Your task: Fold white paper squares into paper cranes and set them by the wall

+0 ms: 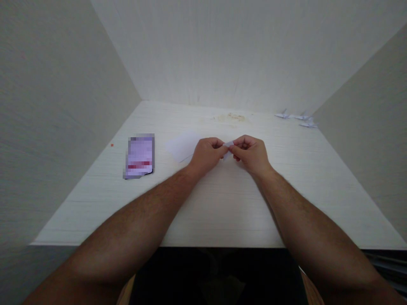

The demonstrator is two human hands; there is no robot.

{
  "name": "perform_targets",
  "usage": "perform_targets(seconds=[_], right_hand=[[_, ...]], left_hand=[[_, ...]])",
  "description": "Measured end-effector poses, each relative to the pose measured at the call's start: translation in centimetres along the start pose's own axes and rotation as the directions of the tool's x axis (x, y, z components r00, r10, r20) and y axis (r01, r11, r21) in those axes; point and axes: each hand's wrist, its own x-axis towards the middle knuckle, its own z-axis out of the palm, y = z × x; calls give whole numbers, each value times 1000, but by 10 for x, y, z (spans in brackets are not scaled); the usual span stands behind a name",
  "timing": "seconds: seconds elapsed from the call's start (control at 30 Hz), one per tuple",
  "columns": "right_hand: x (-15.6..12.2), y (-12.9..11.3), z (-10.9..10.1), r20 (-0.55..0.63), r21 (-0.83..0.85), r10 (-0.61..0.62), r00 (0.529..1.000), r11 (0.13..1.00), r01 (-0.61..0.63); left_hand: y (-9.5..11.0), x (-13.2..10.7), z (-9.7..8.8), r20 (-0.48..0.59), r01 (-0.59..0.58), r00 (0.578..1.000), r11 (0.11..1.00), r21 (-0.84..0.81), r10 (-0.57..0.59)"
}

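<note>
Between my two hands is a small folded piece of white paper (228, 149), held above the middle of the table. My left hand (208, 153) pinches its left side with thumb and fingers. From the other side my right hand (251, 153) grips it the same way, fingers curled. The fingertips cover much of the paper, so its exact shape is hard to make out. Flat on the table by my left hand lies a white paper sheet (182, 145), partly hidden behind that hand.
A phone-like device (140, 156), its screen blurred out, lies on the left of the white table (219, 212). Several folded paper figures (282, 115) sit at the back right corner. Walls enclose the back and both sides. A small orange speck (112, 145) is near the left edge.
</note>
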Motion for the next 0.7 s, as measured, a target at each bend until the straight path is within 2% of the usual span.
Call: perform_targets(seconds=[0.17,0.5,0.7], right_hand=[[1,2,1,-3,37,-19,1000,999,19],[1,5,-1,5,62,-134,991,989,133],[3,6,-4,32,56,-163,986,985,161]], left_hand=[[1,-1,0,11,33,999,999,-8,-33],[-7,3,4,67,107,994,948,-300,-91],[-4,2,3,67,107,993,958,-267,-93]])
